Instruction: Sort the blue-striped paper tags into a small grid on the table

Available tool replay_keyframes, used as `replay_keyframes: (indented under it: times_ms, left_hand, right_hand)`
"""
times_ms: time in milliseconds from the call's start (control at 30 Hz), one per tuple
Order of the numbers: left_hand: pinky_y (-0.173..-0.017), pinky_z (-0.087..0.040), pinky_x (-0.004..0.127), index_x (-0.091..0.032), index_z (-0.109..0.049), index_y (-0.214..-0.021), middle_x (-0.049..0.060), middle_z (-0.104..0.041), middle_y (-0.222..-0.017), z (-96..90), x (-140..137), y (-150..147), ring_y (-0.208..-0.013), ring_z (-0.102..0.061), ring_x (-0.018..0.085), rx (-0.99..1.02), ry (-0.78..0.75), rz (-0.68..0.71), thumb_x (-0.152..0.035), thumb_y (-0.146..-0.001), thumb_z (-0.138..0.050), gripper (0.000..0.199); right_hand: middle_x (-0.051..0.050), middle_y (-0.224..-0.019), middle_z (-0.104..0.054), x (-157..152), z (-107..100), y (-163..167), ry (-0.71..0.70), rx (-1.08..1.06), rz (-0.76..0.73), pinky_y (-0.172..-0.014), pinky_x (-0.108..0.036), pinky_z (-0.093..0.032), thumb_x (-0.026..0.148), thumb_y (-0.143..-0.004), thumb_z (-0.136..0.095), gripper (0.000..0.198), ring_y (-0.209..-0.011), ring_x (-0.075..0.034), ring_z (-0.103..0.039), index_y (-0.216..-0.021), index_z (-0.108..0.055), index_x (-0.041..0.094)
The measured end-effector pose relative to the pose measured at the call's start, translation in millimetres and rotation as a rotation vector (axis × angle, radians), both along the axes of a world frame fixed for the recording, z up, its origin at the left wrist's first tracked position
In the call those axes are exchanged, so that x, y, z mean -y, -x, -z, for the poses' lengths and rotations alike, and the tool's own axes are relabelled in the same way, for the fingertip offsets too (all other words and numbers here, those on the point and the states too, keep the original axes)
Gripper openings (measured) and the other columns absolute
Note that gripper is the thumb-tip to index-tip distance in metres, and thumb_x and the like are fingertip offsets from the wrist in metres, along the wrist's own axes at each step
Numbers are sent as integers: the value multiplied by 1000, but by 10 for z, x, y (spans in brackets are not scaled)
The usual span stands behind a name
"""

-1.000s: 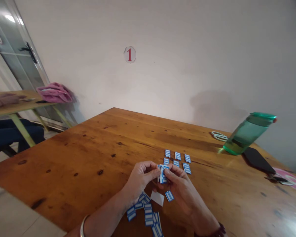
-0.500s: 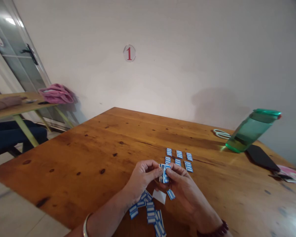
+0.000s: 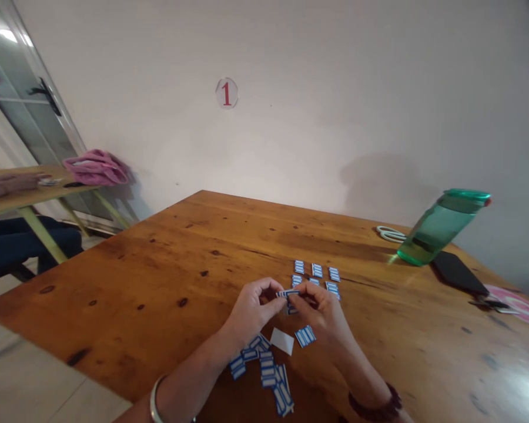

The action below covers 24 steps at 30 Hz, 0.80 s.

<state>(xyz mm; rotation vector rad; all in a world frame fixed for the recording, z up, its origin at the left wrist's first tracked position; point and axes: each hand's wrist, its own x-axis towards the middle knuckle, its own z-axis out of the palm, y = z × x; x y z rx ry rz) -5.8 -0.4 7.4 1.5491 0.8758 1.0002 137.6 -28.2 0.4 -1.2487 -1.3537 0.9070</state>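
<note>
Between the fingertips of both hands is a small bunch of blue-and-white sticker labels (image 3: 290, 294), tilted so that its edge faces me. My left hand (image 3: 256, 308) pinches the left side, and my right hand (image 3: 320, 305) pinches the right side. Under my left wrist lies a loose heap of the same labels (image 3: 268, 367). A blank white slip (image 3: 283, 341) and a single striped label piece (image 3: 305, 336) rest on the table just below the hands. Beyond the fingers, several label pieces (image 3: 317, 270) are laid in two rows, partly hidden by my right hand.
A green water bottle (image 3: 443, 226) leans at the right of the wooden table (image 3: 136, 282), near a black phone-like slab (image 3: 458, 272), a white cable (image 3: 390, 234), keys and a pink round fan-like item (image 3: 518, 304). At left, another person's arm (image 3: 11, 185) rests on a second table beside pink cloth (image 3: 97, 167).
The held labels have been tipped from facing me to nearly edge-on. My right hand has shifted slightly up, uncovering more of the striped piece below. The view has moved slightly.
</note>
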Motion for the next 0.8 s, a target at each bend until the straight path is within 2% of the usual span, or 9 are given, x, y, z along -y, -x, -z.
replay_keyframes:
  times_ms: [100, 167, 267, 367, 533, 633, 800]
  left_hand:
    - [-55, -35, 21, -14, -59, -63, -2, -55, -58, 33, -36, -9, -56, -47, 10, -75, -82, -28, -20, -65, -57, 7]
    - [-56, -36, 21, -14, -58, -61, -2, -54, -56, 61, -62, -21, -56, -47, 11, -51, -63, -50, -19, -65, -56, 6]
    - [-57, -37, 21, -14, -58, -62, -2, -55, -57, 100, -99, -36, -57, -48, 11, 29, 9, -105, -20, -63, -58, 6]
    - [-58, -39, 21, -14, -59, -63, -1, -58, -60, 129, -122, -46, -59, -50, 12, 87, 46, -128, -22, -61, -61, 8]
    - [-59, -40, 22, -15, -59, -61, -2, -58, -59, 117, -113, -49, -59, -52, 12, 44, 0, -92, -21, -62, -60, 7]
    - [-65, -42, 25, -16, -61, -68, 1, -63, -68, 74, -97, -11, -68, -56, 15, -76, -112, -108, -18, -65, -56, 6]
    - [-85, -41, 33, -18, -61, -85, 5, -66, -91, 75, -99, 81, -91, -58, 18, -206, -269, -298, -14, -72, -47, 19]
  right_hand:
    - [1, -56, -54, 0, 8, 3, -59, 174, 28, -49, -22, -34, 32, -72, -56, 18, -52, -11, -44, -65, -58, 16]
    - [1, -59, -55, -6, 9, 4, -51, 176, 8, -51, -23, -35, 30, -71, -56, 15, -54, -11, -45, -69, -59, 16]
    - [0, -63, -58, -21, 13, 6, 56, 6, -77, -53, -23, -37, 33, -66, -61, 19, -55, -11, -48, -74, -60, 16]
    - [3, -54, -53, -24, 35, 27, 159, -180, -92, -46, -21, -32, 36, -62, -64, 23, -47, -8, -42, -69, -58, 15]
    - [4, -50, -51, -26, 80, 54, 124, -275, -13, -45, -20, -29, 35, -62, -65, 22, -45, -7, -41, -63, -55, 16]
    - [4, -49, -50, -45, 70, 14, 76, -118, 31, -47, -22, -31, 34, -65, -59, 18, -46, -9, -42, -61, -52, 17]
    - [4, -48, -48, -55, 54, -34, 3, 284, 101, -48, -23, -29, 20, -65, -54, 9, -49, -10, -41, -56, -52, 18]
